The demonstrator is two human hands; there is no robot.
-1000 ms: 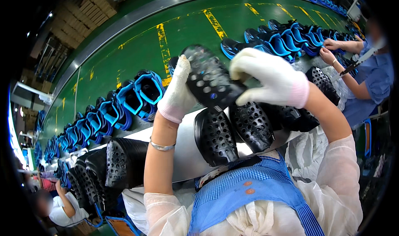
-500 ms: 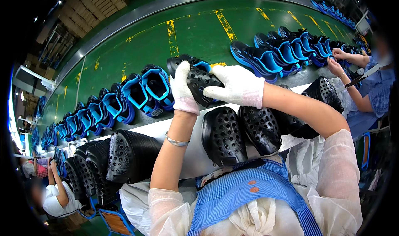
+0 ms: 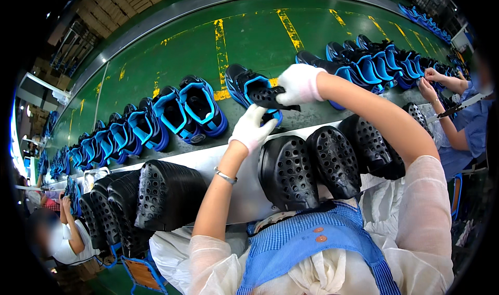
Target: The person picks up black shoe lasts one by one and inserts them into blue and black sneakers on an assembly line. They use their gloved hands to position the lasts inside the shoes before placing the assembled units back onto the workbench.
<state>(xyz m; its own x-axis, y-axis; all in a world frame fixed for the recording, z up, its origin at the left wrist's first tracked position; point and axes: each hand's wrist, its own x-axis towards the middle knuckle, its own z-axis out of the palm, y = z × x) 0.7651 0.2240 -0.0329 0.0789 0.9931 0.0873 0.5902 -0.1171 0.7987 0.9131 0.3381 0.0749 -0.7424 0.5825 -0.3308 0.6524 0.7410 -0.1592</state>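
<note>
Seemingly sliding black insole (image 3: 266,96) into shoe (image 3: 236,83).
Pinched in right grip (image 3: 299,85), unclear whether by left grip (image 3: 254,127) too — likely needs pressing flat next.

- We see a green floor (image 3: 254,50) with worn yellow lines (image 3: 290,30).
- Stacked boxes (image 3: 130,1) stand at our far left.
- Nearer, we have a blue-framed chair (image 3: 144,273).

Right hand (image 3: 300,85) grips perforated black insole (image 3: 264,97), partly over opening of black-blue shoe (image 3: 235,81). Left hand (image 3: 251,127) just below, fingers bent at shoe's heel, contact unclear. Shoe rows (image 3: 141,131) either side. Black insole stacks (image 3: 287,171) on white ledge (image 3: 243,183), nearer body. Co-worker (image 3: 474,139) at right, hands near shoes.
</note>
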